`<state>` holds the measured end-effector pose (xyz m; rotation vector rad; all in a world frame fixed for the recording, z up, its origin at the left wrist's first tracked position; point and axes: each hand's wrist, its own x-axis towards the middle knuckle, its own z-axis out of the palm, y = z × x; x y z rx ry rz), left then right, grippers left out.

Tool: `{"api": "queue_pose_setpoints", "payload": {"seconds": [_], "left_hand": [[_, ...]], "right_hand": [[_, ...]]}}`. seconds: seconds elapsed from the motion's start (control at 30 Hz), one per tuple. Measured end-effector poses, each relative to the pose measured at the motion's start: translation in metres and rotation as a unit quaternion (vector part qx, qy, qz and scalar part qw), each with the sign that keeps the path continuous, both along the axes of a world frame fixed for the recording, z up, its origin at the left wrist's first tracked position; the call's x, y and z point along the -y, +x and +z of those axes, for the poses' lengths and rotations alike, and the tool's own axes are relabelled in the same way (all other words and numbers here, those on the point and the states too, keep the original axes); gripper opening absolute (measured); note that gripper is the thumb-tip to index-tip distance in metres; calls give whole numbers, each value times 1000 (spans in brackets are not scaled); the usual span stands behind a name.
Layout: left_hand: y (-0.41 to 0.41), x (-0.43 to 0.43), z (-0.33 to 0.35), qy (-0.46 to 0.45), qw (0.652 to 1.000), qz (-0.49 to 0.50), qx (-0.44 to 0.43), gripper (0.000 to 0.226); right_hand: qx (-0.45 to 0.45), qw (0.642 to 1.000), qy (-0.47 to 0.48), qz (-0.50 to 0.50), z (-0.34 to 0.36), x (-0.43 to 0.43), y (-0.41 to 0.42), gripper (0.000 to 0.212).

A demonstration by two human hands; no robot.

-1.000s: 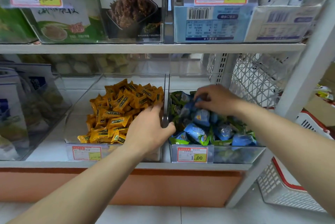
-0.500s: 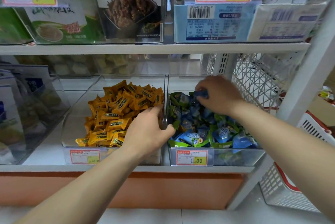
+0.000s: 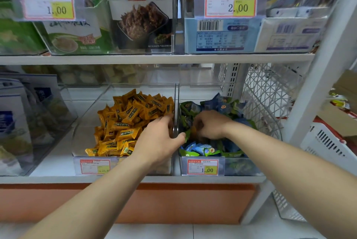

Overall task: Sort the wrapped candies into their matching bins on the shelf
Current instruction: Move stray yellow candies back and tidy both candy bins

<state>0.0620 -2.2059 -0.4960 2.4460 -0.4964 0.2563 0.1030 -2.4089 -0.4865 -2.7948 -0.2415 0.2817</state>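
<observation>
Right hand [image 3: 209,125] has come forward from the back of the blue-green bin [image 3: 241,167] into mid-pile, fingers curled on what looks like a stray orange candy [image 3: 194,132], so probably a misfit found. Left hand [image 3: 160,138] still grips the divider [image 3: 176,101].

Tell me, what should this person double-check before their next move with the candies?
1. Right hand is inside the blue-green bin: ok.
2. What the right hand grips: cannot tell. Its curled fingers hide it, and something orange shows beneath them.
3. Left hand holds the divider wall, with its thumb on the blue-green side: ok.
4. Orange bin has room for more: ok, there is bare floor at its front left.
5. Orange candies are free of blue or green strays: ok, none visible.
</observation>
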Motion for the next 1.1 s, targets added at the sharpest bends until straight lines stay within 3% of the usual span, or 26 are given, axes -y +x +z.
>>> {"api": "queue_pose_setpoints", "payload": {"seconds": [0.1,0.23,0.33,0.4,0.57,0.63,0.83,1.0,1.1], "left_hand": [[0,-2,2,-21,999,19,25,53],[-3,7,19,-78,991,0,111,59],[-8,15,29,-148,983,-55,99,38],[-8,14,32,-163,980,-30,108,26],[5,-14,32,-35,983,161,86,47],[9,-20,33,-6,981,182,69,53],[-2,11,15,49,996,78,13,67],[-1,8,-3,36,998,38,44,68],[0,4,-8,21,998,28,57,70]], "right_hand": [[105,980,146,-82,26,18,-11,10],[113,895,423,-89,48,19,-37,12],[81,857,506,-51,49,9,-49,9],[84,847,522,-58,45,7,-53,10],[155,906,377,-117,28,33,-53,10],[157,932,306,-117,20,45,-53,13],[99,979,178,-1,13,40,-37,26],[9,991,51,127,4,10,-3,71],[-33,992,-78,98,-9,6,16,88]]}}
